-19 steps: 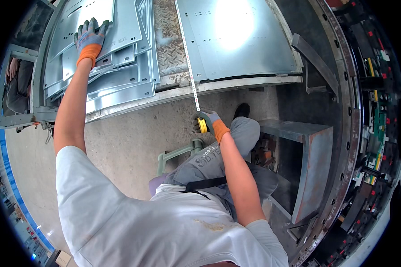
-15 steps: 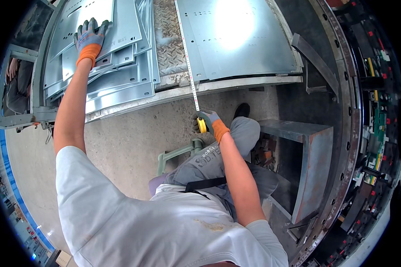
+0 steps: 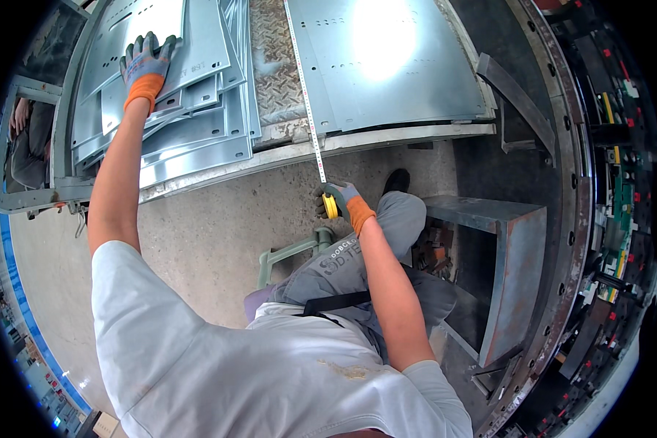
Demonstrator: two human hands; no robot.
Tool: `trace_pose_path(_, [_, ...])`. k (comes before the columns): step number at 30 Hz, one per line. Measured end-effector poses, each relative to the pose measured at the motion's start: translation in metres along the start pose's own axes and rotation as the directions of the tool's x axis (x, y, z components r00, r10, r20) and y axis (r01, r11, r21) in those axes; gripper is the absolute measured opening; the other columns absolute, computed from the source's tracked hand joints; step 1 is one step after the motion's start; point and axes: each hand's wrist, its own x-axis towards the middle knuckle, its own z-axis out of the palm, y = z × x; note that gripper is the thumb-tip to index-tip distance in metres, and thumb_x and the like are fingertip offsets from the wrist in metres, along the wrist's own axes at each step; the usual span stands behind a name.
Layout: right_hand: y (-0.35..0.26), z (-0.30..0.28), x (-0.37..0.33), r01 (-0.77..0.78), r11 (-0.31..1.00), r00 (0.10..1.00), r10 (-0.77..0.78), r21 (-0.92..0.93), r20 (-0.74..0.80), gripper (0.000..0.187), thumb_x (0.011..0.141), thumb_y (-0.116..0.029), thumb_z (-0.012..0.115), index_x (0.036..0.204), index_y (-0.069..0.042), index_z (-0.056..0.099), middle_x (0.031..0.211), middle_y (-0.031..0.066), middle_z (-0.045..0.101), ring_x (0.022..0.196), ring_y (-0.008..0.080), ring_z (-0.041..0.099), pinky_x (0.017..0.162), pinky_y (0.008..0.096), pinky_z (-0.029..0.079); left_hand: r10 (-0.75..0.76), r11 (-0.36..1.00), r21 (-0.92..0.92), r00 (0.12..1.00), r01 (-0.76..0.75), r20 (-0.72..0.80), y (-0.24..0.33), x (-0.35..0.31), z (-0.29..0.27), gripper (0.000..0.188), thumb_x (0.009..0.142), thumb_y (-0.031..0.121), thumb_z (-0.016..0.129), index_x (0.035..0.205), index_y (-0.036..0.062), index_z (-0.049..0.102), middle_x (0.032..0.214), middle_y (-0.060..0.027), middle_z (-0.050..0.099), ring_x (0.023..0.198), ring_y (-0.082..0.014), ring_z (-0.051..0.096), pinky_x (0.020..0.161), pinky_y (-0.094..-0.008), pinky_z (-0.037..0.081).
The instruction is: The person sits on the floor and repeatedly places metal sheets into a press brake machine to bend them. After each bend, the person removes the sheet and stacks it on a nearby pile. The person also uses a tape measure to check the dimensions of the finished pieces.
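Observation:
My left hand [image 3: 144, 66], in a grey glove with an orange cuff, lies flat with fingers spread on a stack of shiny metal sheets [image 3: 197, 55]. My right hand [image 3: 347, 203], gloved alike, grips a yellow tape measure [image 3: 331, 206] in front of the bench edge. From it the white blade [image 3: 310, 117] runs out away from me, along the left side of a large punched metal sheet [image 3: 409, 87]. The blade's far end passes out of the picture at the top.
The bench has a worn tread-plate top [image 3: 274, 87] and a pale front rail [image 3: 409, 133]. A rusty steel box frame [image 3: 515, 263] stands at my right, a green metal frame [image 3: 292, 252] below the bench. At the far left another person's hand [image 3: 22, 117] shows.
Almost nothing differs. Both hands hold their places, and the tape blade stays stretched out along the sheet.

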Motion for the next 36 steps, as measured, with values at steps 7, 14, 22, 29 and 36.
trace_pose_path(7, [-0.003,0.004,-0.005,0.024,0.999,1.0,-0.024,-0.025,-0.009,0.031,0.093,-0.023,0.054,0.098,0.005,0.067,0.082,0.019,0.069,0.067,0.0329,0.07,0.063,0.0452,0.061,-0.009,1.0,0.0,1.0,0.009,0.01,-0.002,0.001,0.002,0.079,0.088,0.073,0.045,0.149,0.0226,0.042,0.157,-0.0071,0.036,0.145,-0.0298,0.029,0.119,-0.052,0.02])
trace_pose_path(14, [0.0,0.0,0.0,-0.005,1.0,1.0,0.004,0.009,0.008,0.031,0.093,-0.024,0.056,0.101,0.004,0.066,0.083,0.0188,0.069,0.068,0.0324,0.07,0.062,0.0442,0.061,-0.007,1.0,0.016,1.0,0.007,0.03,-0.002,0.001,0.001,0.078,0.088,0.071,0.046,0.149,0.0227,0.042,0.158,-0.0065,0.034,0.146,-0.0305,0.029,0.119,-0.0521,0.02])
trace_pose_path(22, [-0.009,0.013,-0.026,0.349,0.936,0.937,-0.348,0.052,-0.017,0.028,0.095,-0.022,0.061,0.108,0.002,0.065,0.086,0.0147,0.069,0.066,0.0268,0.069,0.058,0.0386,0.06,-0.016,1.0,-0.007,1.0,0.017,0.016,-0.001,0.002,-0.001,0.081,0.086,0.074,0.046,0.149,0.0228,0.043,0.157,-0.0073,0.035,0.146,-0.0306,0.028,0.12,-0.0509,0.018])
trace_pose_path(29, [-0.047,-0.012,-0.051,0.464,0.882,0.875,-0.442,0.079,-0.198,0.027,0.09,-0.023,0.068,0.109,-0.004,0.07,0.075,0.0059,0.065,0.056,0.0173,0.064,0.049,0.0332,0.053,-0.027,1.0,-0.009,0.999,0.027,0.032,0.001,-0.001,-0.007,0.079,0.087,0.073,0.045,0.149,0.0228,0.043,0.157,-0.0078,0.036,0.146,-0.0308,0.028,0.12,-0.0508,0.018])
trace_pose_path(36, [-0.014,-0.04,-0.09,0.506,0.852,0.843,-0.456,0.134,-0.284,0.022,0.088,-0.02,0.068,0.103,-0.004,0.073,0.072,0.0016,0.062,0.057,0.0122,0.06,0.051,0.0241,0.047,-0.014,0.999,0.036,0.999,0.013,0.029,0.002,0.001,-0.008,0.078,0.088,0.072,0.045,0.148,0.0206,0.045,0.156,-0.01,0.037,0.145,-0.0326,0.03,0.119,-0.051,0.02])
